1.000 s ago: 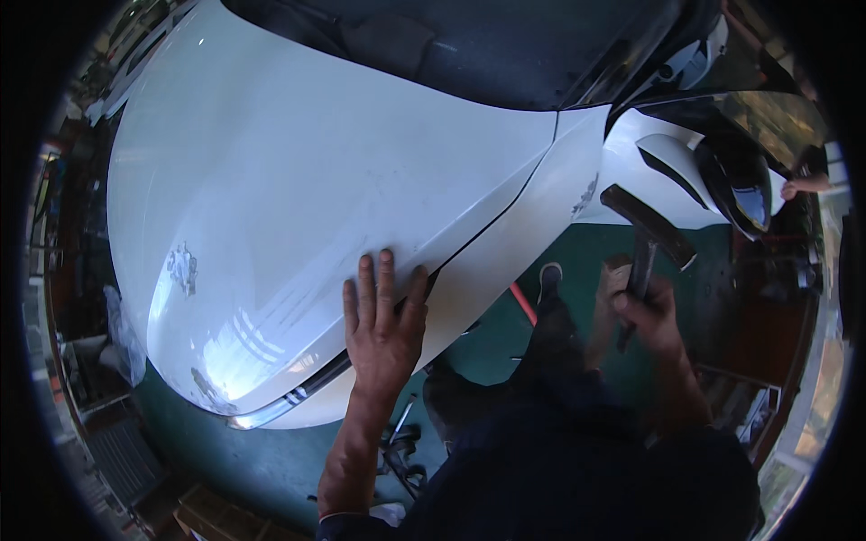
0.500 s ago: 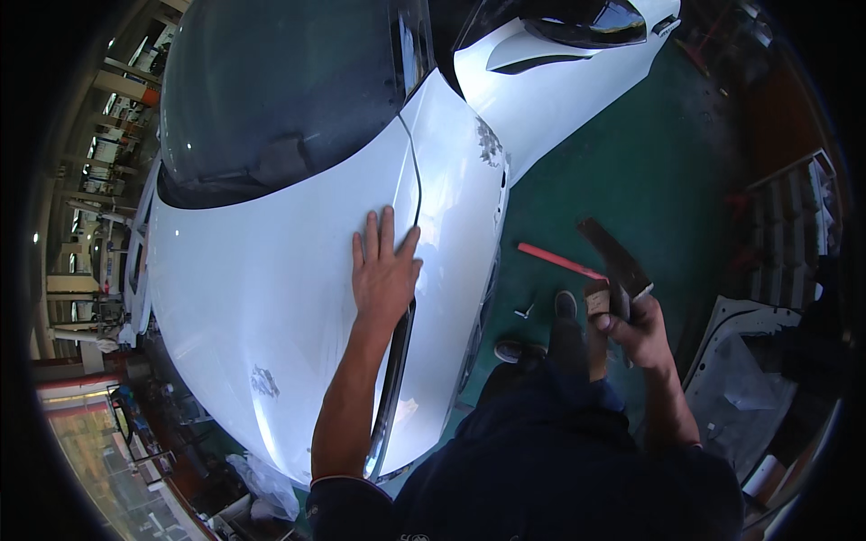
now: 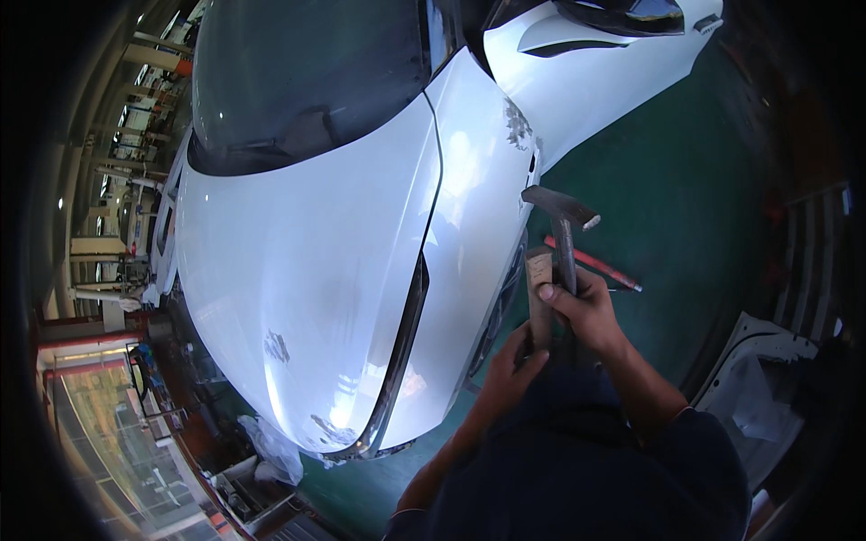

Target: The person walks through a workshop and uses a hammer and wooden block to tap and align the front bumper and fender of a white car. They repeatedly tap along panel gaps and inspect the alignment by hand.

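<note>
My right hand [image 3: 586, 314] is closed around a hammer [image 3: 565, 252] with a dark metal head, held upright above the floor beside the car. Its thumb also presses a flat wooden stick [image 3: 538, 275] next to the hammer's shaft. At the stick's lower end, my left hand [image 3: 514, 365] has its fingers curled round it, partly hidden. To the left is a white car's hood [image 3: 298, 243], with scuffed grey patches near its front. The adjoining front fender [image 3: 465, 198] carries another rough patch close to the open door.
The open car door [image 3: 595, 90] juts out at the upper right. A red bar [image 3: 595, 263] shows beyond the hammer, over the green floor [image 3: 658, 198]. A loose white panel [image 3: 758, 361] leans at the right. Clear plastic sheeting [image 3: 271, 451] lies by the car's front.
My left hand has left the hood and come right to the stick's lower end. The hammer and stick have shifted left, closer to the fender. The view has turned somewhat.
</note>
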The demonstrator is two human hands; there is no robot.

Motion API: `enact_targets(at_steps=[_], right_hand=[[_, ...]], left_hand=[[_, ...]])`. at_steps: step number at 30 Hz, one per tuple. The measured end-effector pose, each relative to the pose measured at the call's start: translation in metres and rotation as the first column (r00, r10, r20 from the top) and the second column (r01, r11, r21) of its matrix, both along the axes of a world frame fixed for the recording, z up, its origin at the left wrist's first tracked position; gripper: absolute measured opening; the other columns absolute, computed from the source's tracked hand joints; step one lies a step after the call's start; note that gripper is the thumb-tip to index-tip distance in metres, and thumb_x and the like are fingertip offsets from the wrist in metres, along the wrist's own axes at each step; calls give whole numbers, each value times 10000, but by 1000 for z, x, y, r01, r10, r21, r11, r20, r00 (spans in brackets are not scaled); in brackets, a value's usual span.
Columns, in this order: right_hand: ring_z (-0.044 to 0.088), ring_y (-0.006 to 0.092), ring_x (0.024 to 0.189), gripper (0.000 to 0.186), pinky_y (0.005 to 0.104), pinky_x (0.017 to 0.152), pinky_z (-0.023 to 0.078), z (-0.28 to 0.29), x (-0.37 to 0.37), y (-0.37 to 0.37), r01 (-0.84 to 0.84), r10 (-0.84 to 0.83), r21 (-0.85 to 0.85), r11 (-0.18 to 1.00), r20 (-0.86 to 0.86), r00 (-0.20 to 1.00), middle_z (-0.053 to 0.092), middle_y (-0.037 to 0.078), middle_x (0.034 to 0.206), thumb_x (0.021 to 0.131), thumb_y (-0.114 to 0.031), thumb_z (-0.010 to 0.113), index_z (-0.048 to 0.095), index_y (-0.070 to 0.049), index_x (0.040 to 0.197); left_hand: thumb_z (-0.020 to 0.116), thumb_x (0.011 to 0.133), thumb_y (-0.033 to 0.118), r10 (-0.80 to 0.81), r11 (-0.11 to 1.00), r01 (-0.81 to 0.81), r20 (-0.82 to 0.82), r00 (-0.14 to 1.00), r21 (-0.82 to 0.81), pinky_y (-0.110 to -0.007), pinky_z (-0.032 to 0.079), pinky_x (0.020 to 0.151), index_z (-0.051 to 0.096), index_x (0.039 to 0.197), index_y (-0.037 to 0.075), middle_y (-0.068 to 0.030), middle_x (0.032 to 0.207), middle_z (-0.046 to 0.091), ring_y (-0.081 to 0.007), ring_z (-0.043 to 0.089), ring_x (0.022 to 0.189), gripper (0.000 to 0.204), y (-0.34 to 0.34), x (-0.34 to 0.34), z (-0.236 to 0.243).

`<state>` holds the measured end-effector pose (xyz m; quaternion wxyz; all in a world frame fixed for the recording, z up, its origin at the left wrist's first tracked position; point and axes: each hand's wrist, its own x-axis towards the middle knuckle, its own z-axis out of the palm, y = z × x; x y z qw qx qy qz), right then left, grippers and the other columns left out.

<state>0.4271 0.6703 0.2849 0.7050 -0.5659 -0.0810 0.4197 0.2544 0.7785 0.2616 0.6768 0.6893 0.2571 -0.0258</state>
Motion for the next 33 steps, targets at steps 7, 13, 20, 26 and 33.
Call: enact_targets(at_steps=[7, 13, 20, 26, 33], right_hand=[[599, 83, 876, 282, 273, 786, 512, 10, -2, 4, 80, -51, -142, 987, 197, 979, 685, 26, 973, 971, -149, 738, 687, 33, 1181], [520, 39, 638, 348, 220, 560, 423, -2, 24, -20, 159, -94, -238, 958, 262, 960, 652, 18, 843, 988, -159, 702, 654, 51, 1261], [509, 49, 571, 385, 226, 518, 407, -34, 81, -1, -6, 82, -377, 926, 187, 979, 625, 28, 761, 983, -185, 694, 635, 64, 1271], [511, 52, 570, 361, 227, 519, 396, -42, 128, 8, -159, 311, -458, 874, 277, 909, 605, 0, 733, 935, -136, 687, 645, 58, 1236], [496, 70, 602, 316, 274, 550, 407, -48, 152, 14, -207, 418, -494, 844, 365, 832, 553, 3, 686, 900, -111, 738, 682, 34, 1176]], left_hand=[[612, 1040, 195, 76, 997, -75, -25, 997, 38, -360, 518, 881, 591, 1249, -22, -150, 1105, 704, -223, 679, 1010, 302, -2, 14, -6], [563, 1070, 184, 373, 927, -373, 1, 928, -23, -350, 511, 842, 570, 1170, -20, -121, 1006, 696, -198, 677, 955, 228, 9, 41, -48], [535, 1092, 249, 622, 783, -622, 6, 783, -14, -333, 470, 742, 526, 1147, 3, -77, 925, 605, -158, 567, 801, 253, 18, 97, -83], [505, 1114, 314, 770, 635, -765, 15, 638, -104, -328, 483, 820, 544, 1143, 10, -72, 973, 641, -158, 597, 873, 308, 19, 148, -85], [523, 1109, 332, 856, 507, -832, 17, 517, -226, -273, 452, 688, 536, 1143, 36, -36, 943, 595, -97, 526, 810, 299, 17, 178, -95]])
